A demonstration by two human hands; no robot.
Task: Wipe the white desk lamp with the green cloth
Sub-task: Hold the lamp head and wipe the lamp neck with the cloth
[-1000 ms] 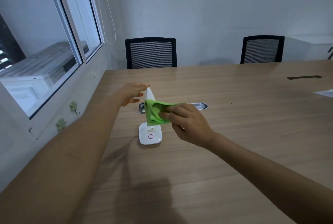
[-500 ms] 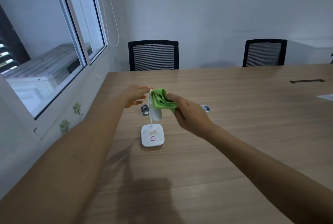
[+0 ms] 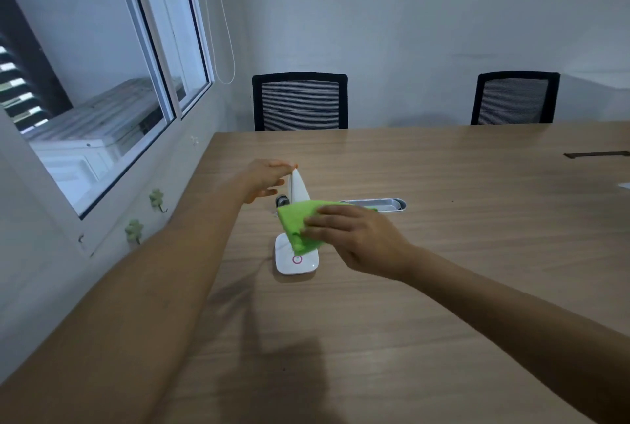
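Nearest, right hand [image 3: 358, 239] presses green cloth [image 3: 300, 226] w/ flat fingers against white desk lamp [image 3: 298, 192], just above its base on the wooden table [image 3: 443, 287]. Beyond the cloth, left hand [image 3: 264, 178] pinches lamp head tip. Farther back: two chairs [image 3: 300, 101].

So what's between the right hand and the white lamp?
In the head view, the green cloth lies between the right hand and the white lamp, pressed against it.
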